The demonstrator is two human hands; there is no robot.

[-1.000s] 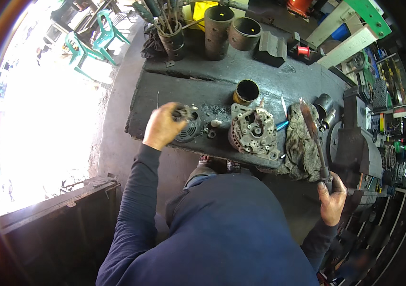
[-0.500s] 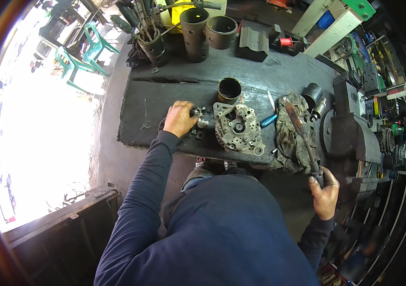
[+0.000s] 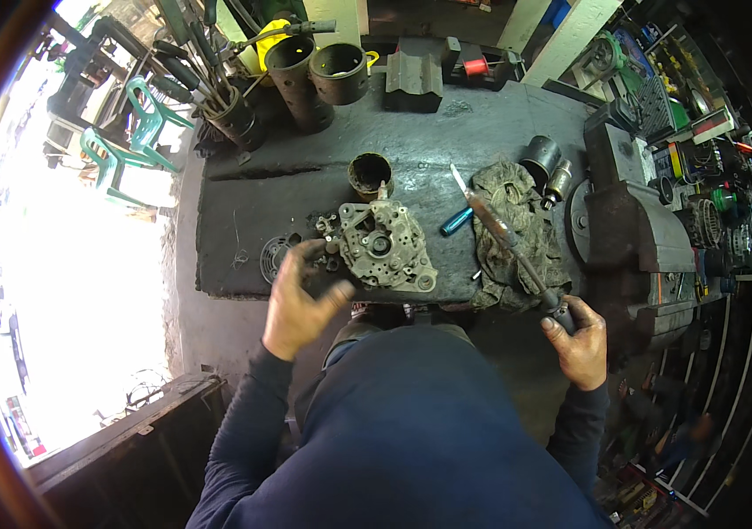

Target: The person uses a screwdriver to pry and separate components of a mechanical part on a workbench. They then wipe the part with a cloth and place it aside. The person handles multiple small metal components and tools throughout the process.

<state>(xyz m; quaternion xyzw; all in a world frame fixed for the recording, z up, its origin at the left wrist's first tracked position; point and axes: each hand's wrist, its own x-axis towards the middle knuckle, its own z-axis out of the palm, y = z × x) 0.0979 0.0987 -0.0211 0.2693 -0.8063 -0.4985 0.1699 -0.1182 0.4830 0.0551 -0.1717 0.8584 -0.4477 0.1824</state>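
Note:
My left hand (image 3: 292,309) is open, thumb and fingers spread, just left of a metal alternator housing (image 3: 404,260) that lies flat near the bench's front edge. Small loose metal parts (image 3: 326,226) and a round slotted disc (image 3: 272,261) lie by its fingers. In my right hand (image 3: 586,351) is the dark handle of a soldering iron (image 3: 508,236). Its rusty shaft slants up and left over a crumpled grey-green rag (image 3: 499,185). A blue-handled tool (image 3: 456,221) lies between housing and rag.
Behind the housing stands an open can (image 3: 363,187). A bench vise (image 3: 636,229) bounds the right side. Dark metal cylinders (image 3: 303,93) and a holder full of tools (image 3: 239,123) stand at the back left. Another cylinder (image 3: 542,157) lies by the rag.
My left hand has drawn back from the small parts toward me and opened. The soldering iron in my right hand has shifted slightly. The whole view has moved, so bench items appear farther left.

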